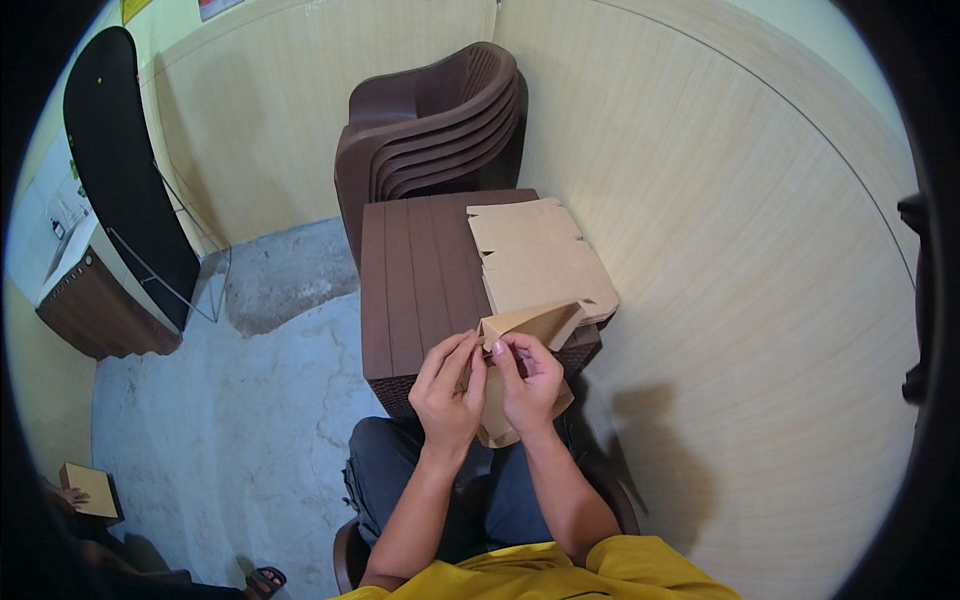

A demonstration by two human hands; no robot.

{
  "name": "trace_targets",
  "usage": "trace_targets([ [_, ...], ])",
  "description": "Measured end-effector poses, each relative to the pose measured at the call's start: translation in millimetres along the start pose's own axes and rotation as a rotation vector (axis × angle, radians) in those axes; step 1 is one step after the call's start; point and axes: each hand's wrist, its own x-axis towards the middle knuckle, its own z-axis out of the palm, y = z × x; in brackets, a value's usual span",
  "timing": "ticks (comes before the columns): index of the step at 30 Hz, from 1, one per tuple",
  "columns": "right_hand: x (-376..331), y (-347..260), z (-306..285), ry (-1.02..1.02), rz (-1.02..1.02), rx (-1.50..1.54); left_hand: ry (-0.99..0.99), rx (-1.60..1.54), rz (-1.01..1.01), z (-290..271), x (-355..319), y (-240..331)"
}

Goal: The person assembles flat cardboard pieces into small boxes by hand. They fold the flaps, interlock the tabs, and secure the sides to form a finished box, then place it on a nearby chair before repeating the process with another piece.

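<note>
A partly folded brown cardboard box is held up over my lap, at the near edge of the brown table. My left hand grips its left corner, with fingers and thumb closed on the board. On the same corner, slightly to the right, my right hand pinches a fold between thumb and fingers. Part of the box hangs below and behind my hands, so its lower panels are mostly hidden. Just beyond it, flat cardboard blanks lie stacked on the table's right side.
The brown slatted table stands before me, with stacked brown plastic chairs behind it. A wood-panelled wall runs close on the right. At far left a black board leans by a sink cabinet. Another person's hand rests on a box at lower left.
</note>
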Motion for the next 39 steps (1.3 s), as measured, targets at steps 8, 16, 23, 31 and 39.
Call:
trace_targets([
  [8,5.9,-0.9,3.3,-0.037,-0.181,-0.11,-0.025,-0.166,-0.2,0.9,9.5,1.2],
  [16,5.3,1.0,5.6,-0.02,-0.226,-0.034,-0.02,-0.239,-0.268,3.4,9.9,7.9],
  [23,3.1,2.5,6.9,0.013,-0.239,-0.034,0.023,-0.339,-0.356,9.4,5.3,7.6],
  [31,8.3,0.3,0.2,0.034,-0.436,-0.312,-0.018,-0.126,-0.148,6.9,5.0,10.7],
  [39,1.3,0.4,3.8,0.084,-0.376,-0.219,-0.014,-0.026,-0.059,8.2,2.3,10.6],
])
